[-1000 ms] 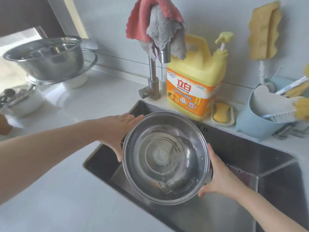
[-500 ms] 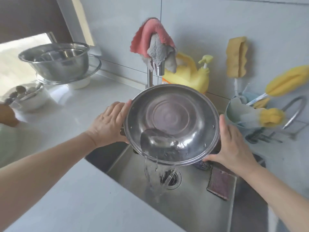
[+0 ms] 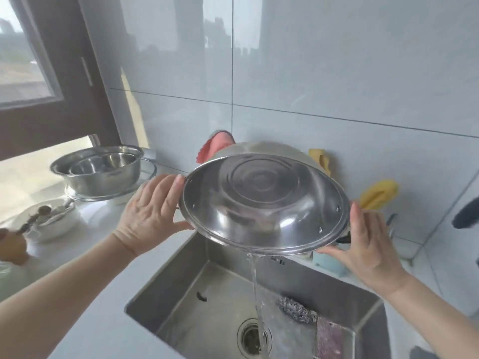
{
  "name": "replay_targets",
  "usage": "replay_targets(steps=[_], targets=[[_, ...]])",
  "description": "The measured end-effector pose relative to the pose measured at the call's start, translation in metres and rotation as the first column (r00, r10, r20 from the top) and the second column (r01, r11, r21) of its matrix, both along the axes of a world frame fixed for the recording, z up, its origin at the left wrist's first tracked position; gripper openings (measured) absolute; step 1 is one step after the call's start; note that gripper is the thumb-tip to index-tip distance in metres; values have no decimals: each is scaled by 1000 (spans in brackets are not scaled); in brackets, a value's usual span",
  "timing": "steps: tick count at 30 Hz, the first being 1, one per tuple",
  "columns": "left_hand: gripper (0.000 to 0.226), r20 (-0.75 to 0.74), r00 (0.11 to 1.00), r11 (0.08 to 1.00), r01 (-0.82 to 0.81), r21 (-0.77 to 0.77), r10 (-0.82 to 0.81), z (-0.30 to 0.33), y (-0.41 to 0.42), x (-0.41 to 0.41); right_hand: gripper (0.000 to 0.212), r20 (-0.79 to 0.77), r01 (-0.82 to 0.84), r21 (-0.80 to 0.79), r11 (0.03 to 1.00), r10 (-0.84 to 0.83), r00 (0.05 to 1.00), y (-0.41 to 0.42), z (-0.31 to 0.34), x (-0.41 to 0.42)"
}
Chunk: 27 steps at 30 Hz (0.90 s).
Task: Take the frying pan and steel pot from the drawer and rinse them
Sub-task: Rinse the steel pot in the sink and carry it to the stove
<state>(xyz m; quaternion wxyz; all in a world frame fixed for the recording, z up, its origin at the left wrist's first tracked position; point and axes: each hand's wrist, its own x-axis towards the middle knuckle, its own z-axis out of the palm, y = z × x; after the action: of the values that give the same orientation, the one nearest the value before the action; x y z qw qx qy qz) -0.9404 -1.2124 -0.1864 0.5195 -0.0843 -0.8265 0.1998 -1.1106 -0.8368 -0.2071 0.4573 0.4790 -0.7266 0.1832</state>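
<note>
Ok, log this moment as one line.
step: draining rinse water | steel pot tilted over sink | left hand, right hand grip sides | water streaming toward drain

you see the white counter (image 3: 85, 294) around the steel sink (image 3: 181, 288); on it, at left, a steel bowl (image 3: 99, 168) on a plate (image 3: 145, 182), a white dish (image 3: 55, 224).
</note>
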Motion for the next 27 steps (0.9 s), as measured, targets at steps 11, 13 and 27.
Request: replay_targets(steps=[11,13,27], targets=[[106,-227,973,992,0,-129,-29,107,6,-13,128,-168,19,-75,997,-32,985,13,101,-12],[105,-247,968,989,0,-146,-36,124,7,-14,131,-190,15,-72,997,-28,981,14,117,-14],[108,-330,942,983,-1,-185,-61,192,20,-17,122,-301,34,-113,993,-67,951,25,186,-6]])
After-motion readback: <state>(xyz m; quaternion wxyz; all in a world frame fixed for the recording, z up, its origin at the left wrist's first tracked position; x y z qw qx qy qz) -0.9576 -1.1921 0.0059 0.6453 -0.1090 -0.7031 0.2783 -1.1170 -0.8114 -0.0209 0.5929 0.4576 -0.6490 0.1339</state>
